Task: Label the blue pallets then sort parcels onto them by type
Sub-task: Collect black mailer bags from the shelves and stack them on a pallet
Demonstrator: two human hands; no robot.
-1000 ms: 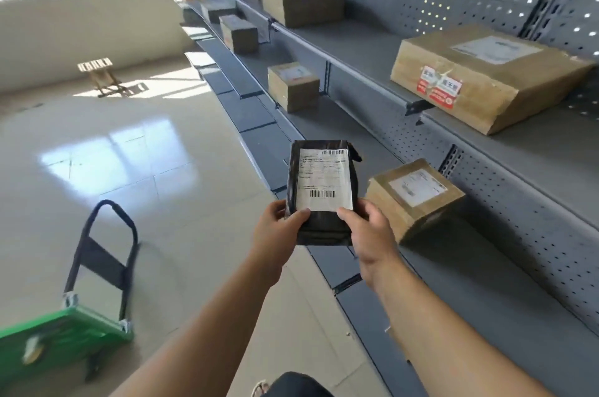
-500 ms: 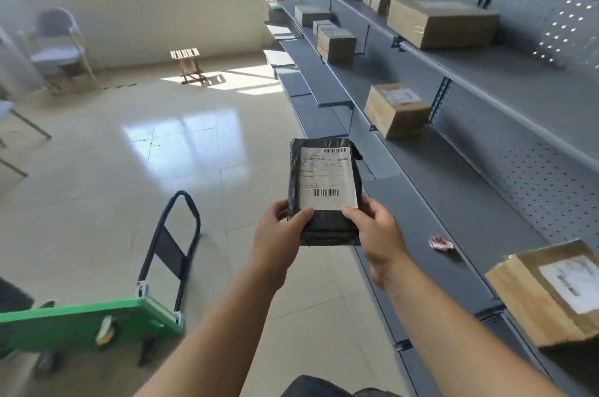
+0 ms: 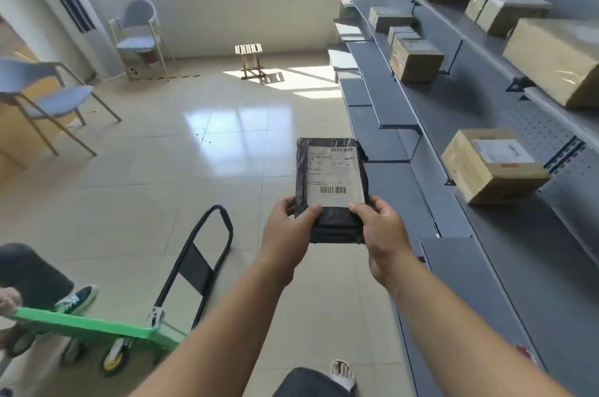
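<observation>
1. Head view: one black parcel (image 3: 330, 182) is held in the air in front of the person, above the floor (image 3: 162, 186) and just left of the shelf (image 3: 479, 267), with its white label (image 3: 334, 169) facing up.
2. The left hand (image 3: 288, 234) and right hand (image 3: 382, 234) each pinch its near end. The thumbs lie on top at the label's lower corners, and the fingers (image 3: 287, 203) curl round the edges beneath.
3. The step in hand looks like reading the label to settle the parcel's type. To do it well, hold the thumbs off the barcode and print and the parcel flat and steady. Use both hands, since a soft bag may sag or slip from one.
4. No blue pallets show here, so the parcel must be carried to them. The trolley (image 3: 90, 325) standing close on the left is something to step around.
5. Counts:
   - one bagged parcel
   - eight cardboard boxes (image 3: 489, 166) on the shelf tiers, though the far ones are blurred and there may be more
   - one green trolley
   - two chairs (image 3: 48, 98)
   - one stool (image 3: 249, 61)
   - one other person's shoe (image 3: 77, 299) by the trolley
</observation>
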